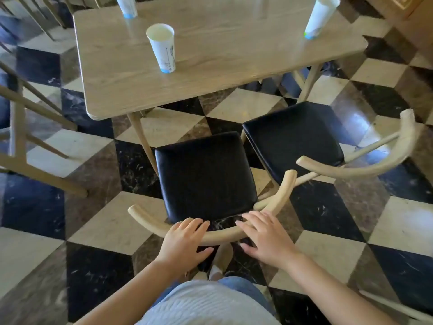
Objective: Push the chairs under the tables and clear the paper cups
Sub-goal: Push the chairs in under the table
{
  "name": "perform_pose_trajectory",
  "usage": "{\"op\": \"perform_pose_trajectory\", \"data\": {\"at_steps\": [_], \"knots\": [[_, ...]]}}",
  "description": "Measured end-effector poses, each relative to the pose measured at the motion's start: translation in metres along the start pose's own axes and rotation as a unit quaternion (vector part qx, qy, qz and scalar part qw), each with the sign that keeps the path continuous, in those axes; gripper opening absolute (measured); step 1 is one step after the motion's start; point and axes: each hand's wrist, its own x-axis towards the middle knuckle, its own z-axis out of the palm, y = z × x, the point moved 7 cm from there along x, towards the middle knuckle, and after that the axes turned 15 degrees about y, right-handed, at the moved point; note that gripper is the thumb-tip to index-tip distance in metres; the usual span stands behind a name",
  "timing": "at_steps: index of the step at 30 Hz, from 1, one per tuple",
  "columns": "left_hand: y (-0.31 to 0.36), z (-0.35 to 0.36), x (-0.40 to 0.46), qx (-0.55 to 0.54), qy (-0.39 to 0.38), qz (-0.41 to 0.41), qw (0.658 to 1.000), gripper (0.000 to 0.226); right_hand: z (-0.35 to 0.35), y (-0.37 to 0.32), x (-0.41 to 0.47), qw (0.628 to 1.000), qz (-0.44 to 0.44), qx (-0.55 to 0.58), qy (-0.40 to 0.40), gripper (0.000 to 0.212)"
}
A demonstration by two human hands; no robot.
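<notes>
A chair with a black seat (pixel 206 172) and a curved pale wooden backrest stands pulled out from the wooden table (pixel 234 57). My left hand (pixel 184 242) and my right hand (pixel 266 238) both rest on the backrest rail (pixel 220 235), fingers spread over it, thumbs below. A second black-seated chair (pixel 293 137) stands to the right, turned at an angle, its seat front just under the table edge. Three white paper cups stand on the table: one near the front left (pixel 162 48), one at the far left (pixel 127 5), one at the far right (pixel 319 16).
More wooden chair frames (pixel 28 127) stand at the left over the checkered marble floor (pixel 398 221). A wooden counter or wall panel (pixel 417 22) is at the top right. My shoe (pixel 215 274) shows below the chair rail.
</notes>
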Motion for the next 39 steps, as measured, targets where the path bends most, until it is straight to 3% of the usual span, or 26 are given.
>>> {"op": "perform_pose_trajectory", "data": {"at_steps": [7,11,22,29,39], "knots": [[0.002,0.023,-0.007,0.020,-0.046,0.029,0.998,0.064,0.018,0.000,-0.010,0.997,-0.071,-0.009,-0.020,0.054],[-0.008,0.028,-0.012,0.008,-0.081,-0.004,0.997,0.065,0.020,0.008,-0.009,0.996,-0.090,-0.001,0.000,0.052],[-0.011,0.019,-0.005,-0.020,0.041,0.013,0.999,0.032,0.017,0.010,0.025,0.984,-0.177,-0.036,-0.008,0.040],[-0.028,0.011,0.009,-0.008,0.040,-0.041,0.998,0.049,0.017,0.011,0.050,0.983,-0.176,-0.043,-0.009,0.035],[-0.064,-0.005,0.058,0.028,0.054,-0.096,0.994,0.041,0.022,0.024,0.112,0.988,-0.138,-0.050,-0.051,0.038]]}}
